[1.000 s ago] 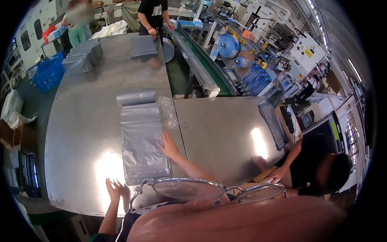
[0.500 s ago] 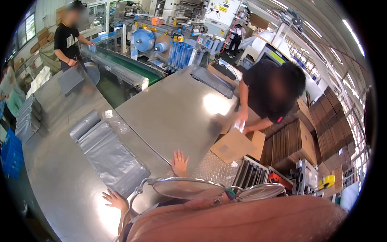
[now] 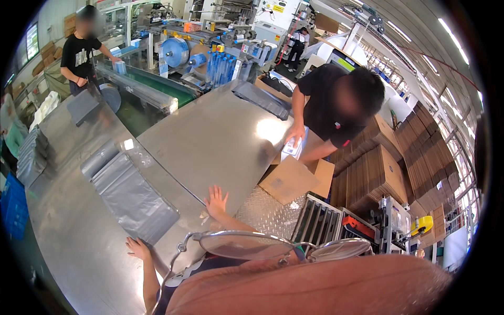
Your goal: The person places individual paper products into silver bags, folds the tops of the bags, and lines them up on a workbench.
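My left hand (image 3: 138, 248) rests palm down on the metal table (image 3: 68, 210), fingers spread, at the near end of a stack of grey plastic bags (image 3: 134, 197). My right hand (image 3: 216, 202) lies flat with spread fingers near the seam of the tabletop, to the right of the bags. Neither hand holds anything. The bags lie flat, with a folded or rolled part at their far end. A small white piece (image 3: 128, 144) sits beside that far end.
Across the table, a co-worker (image 3: 336, 105) handles a white pack (image 3: 292, 148) over an open cardboard box (image 3: 294, 178). Flat cartons (image 3: 378, 173) are stacked behind. A roller conveyor (image 3: 317, 220) stands at right. Another person (image 3: 81, 58) works by the green belt (image 3: 184, 94). More grey bags (image 3: 262, 100) lie far off.
The co-worker has lifted the white pack higher out of the box. My hands remain flat and spread on the table, with more of both forearms showing. The view has shifted slightly.
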Motion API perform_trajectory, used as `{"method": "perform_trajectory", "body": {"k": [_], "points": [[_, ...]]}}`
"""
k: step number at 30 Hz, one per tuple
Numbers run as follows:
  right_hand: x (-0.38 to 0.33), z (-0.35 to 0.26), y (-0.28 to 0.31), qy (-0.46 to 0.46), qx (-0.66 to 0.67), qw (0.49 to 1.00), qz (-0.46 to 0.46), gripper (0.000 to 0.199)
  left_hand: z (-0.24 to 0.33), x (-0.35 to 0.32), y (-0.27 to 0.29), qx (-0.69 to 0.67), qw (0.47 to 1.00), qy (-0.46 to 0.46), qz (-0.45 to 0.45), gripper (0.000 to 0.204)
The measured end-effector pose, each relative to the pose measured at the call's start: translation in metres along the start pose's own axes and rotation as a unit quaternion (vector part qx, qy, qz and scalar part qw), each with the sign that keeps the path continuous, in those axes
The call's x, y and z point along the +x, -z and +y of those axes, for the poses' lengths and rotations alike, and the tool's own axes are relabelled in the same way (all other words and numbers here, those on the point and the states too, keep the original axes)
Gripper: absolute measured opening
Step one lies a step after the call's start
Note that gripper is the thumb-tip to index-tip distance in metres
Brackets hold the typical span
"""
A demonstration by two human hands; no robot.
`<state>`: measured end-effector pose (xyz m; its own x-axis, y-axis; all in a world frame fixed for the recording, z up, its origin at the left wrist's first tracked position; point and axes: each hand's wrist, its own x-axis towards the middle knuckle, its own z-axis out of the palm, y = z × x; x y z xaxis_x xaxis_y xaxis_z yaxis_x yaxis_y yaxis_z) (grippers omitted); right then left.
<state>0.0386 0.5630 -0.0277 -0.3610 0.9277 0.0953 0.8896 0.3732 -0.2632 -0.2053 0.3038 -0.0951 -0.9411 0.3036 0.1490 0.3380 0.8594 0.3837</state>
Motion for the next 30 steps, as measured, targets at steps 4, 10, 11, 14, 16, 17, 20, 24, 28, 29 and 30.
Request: {"method": "perform_trajectory", "body": {"k": [4,10,11,14,16,17,20,24,28,29,30], "points": [[0.002,0.001,0.0,0.0,0.013,1.0,-0.006,0.055,0.006,0.002,-0.002,0.023,0.994,0.062,-0.086,0.051],[0.0,0.025,-0.002,0.07,0.042,0.996,-0.023,0.053,0.002,-0.027,0.027,-0.013,0.995,0.096,0.0,0.051],[-0.004,0.036,-0.005,0.09,0.055,0.994,-0.026,0.052,0.021,-0.041,0.063,0.001,0.993,0.111,-0.037,0.05],[-0.013,0.048,0.003,0.162,0.024,0.986,-0.011,0.052,0.009,-0.09,0.078,-0.075,0.996,-0.037,0.043,0.03],[-0.011,0.042,0.012,0.172,0.034,0.984,0.003,0.053,-0.002,-0.123,0.071,-0.091,0.992,-0.06,0.066,0.031],[-0.012,0.039,0.016,0.173,0.039,0.984,0.011,0.053,-0.007,-0.141,0.068,-0.095,0.992,-0.042,0.068,0.031],[-0.011,0.035,0.021,0.188,0.048,0.98,0.033,0.052,-0.027,-0.175,0.056,-0.103,0.99,0.026,0.087,0.033],[-0.009,0.039,0.016,0.186,0.049,0.981,0.024,0.053,-0.013,-0.184,0.064,-0.073,0.993,0.086,0.046,0.039],[-0.01,0.041,0.018,0.166,0.052,0.985,0.005,0.053,0.018,-0.17,0.098,-0.022,0.995,0.085,-0.056,0.054],[-0.011,0.041,0.018,0.167,0.05,0.985,0.009,0.053,0.018,-0.169,0.099,-0.025,0.994,0.078,-0.066,0.058],[-0.01,0.041,0.017,0.173,0.052,0.984,0.014,0.053,0.013,-0.168,0.092,0.0,0.995,0.071,-0.066,0.059]]}}
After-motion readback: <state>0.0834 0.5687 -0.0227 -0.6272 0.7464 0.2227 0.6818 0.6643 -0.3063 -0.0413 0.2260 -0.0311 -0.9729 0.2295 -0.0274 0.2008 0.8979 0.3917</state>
